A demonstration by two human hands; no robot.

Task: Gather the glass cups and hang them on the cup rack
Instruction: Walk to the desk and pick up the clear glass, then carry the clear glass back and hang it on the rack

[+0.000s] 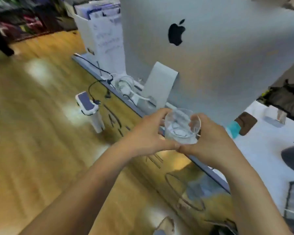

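A clear glass cup (181, 127) is held between both hands above the edge of the white desk (261, 146). My left hand (147, 135) curls round its left side. My right hand (209, 141) wraps its right side, and the two thumbs meet below the cup. Another clear glass (124, 84) stands farther back on the desk, beside the monitor's foot. A thin dark wire frame (185, 192) shows below my right forearm; I cannot tell whether it is the cup rack.
A large silver monitor (210, 48) on its stand fills the top right. A white paper holder (102, 34) and black cables lie behind it. A white stool-like object (90, 107) stands on the wooden floor at left. A teal mask (233, 129) lies on the desk.
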